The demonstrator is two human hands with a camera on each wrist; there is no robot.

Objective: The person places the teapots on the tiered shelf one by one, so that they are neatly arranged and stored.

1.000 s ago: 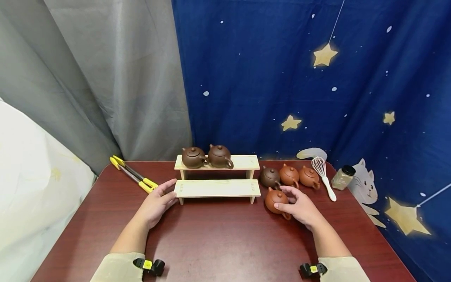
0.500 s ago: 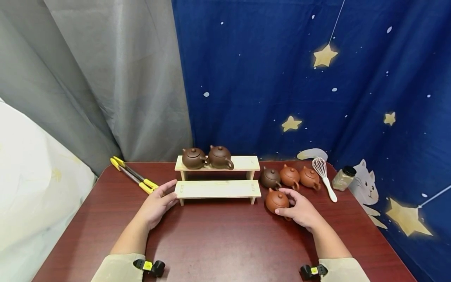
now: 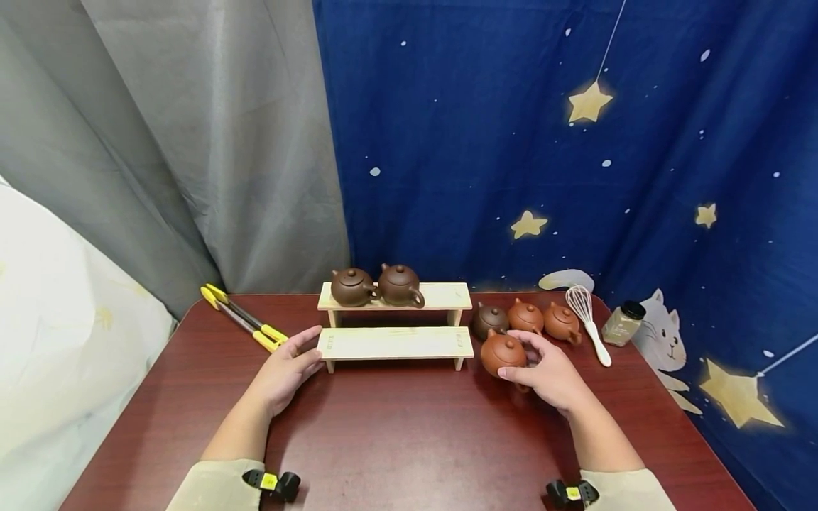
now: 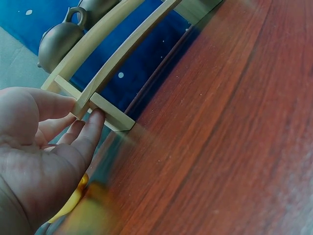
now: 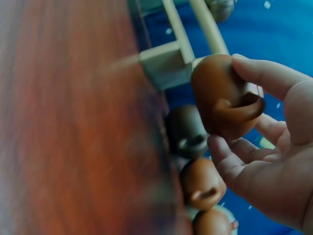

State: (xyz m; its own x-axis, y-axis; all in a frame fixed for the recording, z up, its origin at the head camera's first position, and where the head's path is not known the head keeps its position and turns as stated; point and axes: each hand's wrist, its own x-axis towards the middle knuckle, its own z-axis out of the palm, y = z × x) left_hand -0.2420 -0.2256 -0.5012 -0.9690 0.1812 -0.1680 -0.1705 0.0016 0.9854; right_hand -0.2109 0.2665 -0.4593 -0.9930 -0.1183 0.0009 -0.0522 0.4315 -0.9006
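Observation:
In the head view, my right hand (image 3: 549, 372) holds an orange-brown clay teapot (image 3: 502, 353) by its body, thumb on the near side and fingers on the far side. The right wrist view has this teapot (image 5: 220, 93) above the table, its handle toward the palm. My left hand (image 3: 285, 369) is at the left end of the lower board of a two-tier wooden stand (image 3: 396, 343). Seen from the left wrist, thumb and fingers of that hand (image 4: 49, 132) pinch the board's end beside its leg. Two dark brown teapots (image 3: 351, 287) (image 3: 399, 285) stand on the upper board's left and middle.
Right of the stand, a dark teapot (image 3: 489, 321) and two orange-brown teapots (image 3: 526, 316) (image 3: 562, 321) stand in a row. Beyond them lie a whisk (image 3: 588, 325) and a black-lidded jar (image 3: 623, 323). Yellow-tipped tongs (image 3: 243, 318) lie left. Curtains (image 3: 447, 142) hang behind the table (image 3: 409, 433).
My right hand has raised the orange-brown teapot off the table, and it now partly covers the row of teapots behind. The left hand has stayed at the stand's end.

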